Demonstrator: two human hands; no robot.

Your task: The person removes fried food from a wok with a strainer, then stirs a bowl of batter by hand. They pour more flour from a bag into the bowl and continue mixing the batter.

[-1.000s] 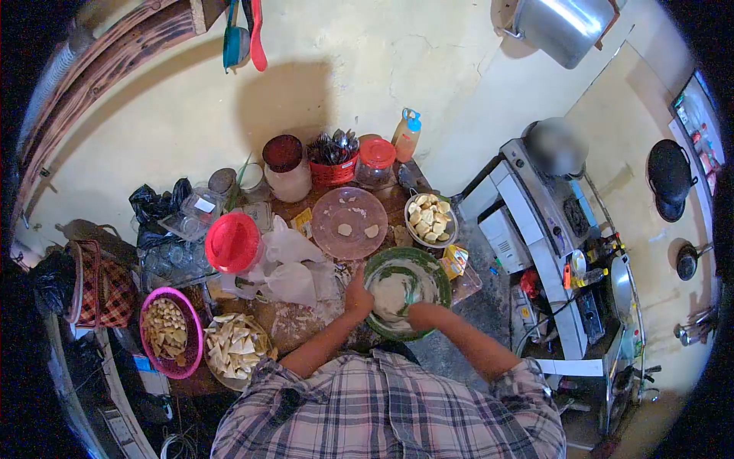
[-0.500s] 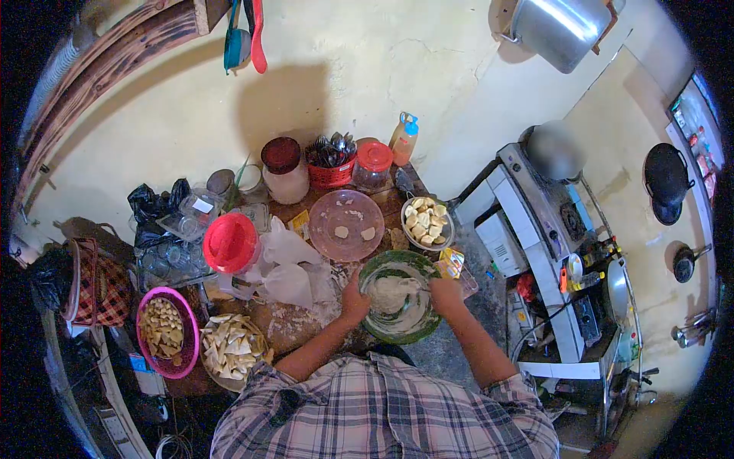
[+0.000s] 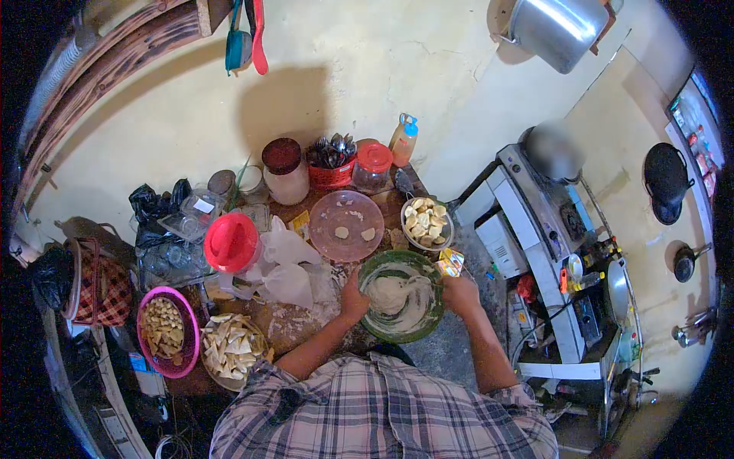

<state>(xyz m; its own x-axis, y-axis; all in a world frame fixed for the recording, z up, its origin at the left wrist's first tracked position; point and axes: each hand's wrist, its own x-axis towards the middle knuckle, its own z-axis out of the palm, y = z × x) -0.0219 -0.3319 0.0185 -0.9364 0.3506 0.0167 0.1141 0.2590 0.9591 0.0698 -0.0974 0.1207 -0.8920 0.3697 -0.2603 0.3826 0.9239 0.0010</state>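
A green bowl [image 3: 417,330] at the table's front edge holds a thick, pale batter [image 3: 388,295] smeared up its inner wall. My left hand [image 3: 354,300] grips the bowl's left rim, thumb over the edge. At the right rim, my right hand [image 3: 460,297] is closed around a thin utensil [image 3: 434,285] that reaches into the bowl; its working end is hard to make out. Behind the bowl stands a pinkish plastic basin [image 3: 325,239] with a few pale pieces in it. A small bowl of pale cut chunks [image 3: 427,223] sits just beyond my right hand.
A pink basket [image 3: 194,348] and a bowl of pale slices [image 3: 233,348] stand at left. Near them are a red-lidded container [image 3: 231,243] and white plastic bags [image 3: 290,284]. Jars and a red cutlery basket [image 3: 330,176] line the wall. A stove [image 3: 535,203] is at right.
My right hand has moved slightly right, out toward the bowl's rim. The batter has shifted into a swirled mound with streaks on the right. My left hand stays on the rim.
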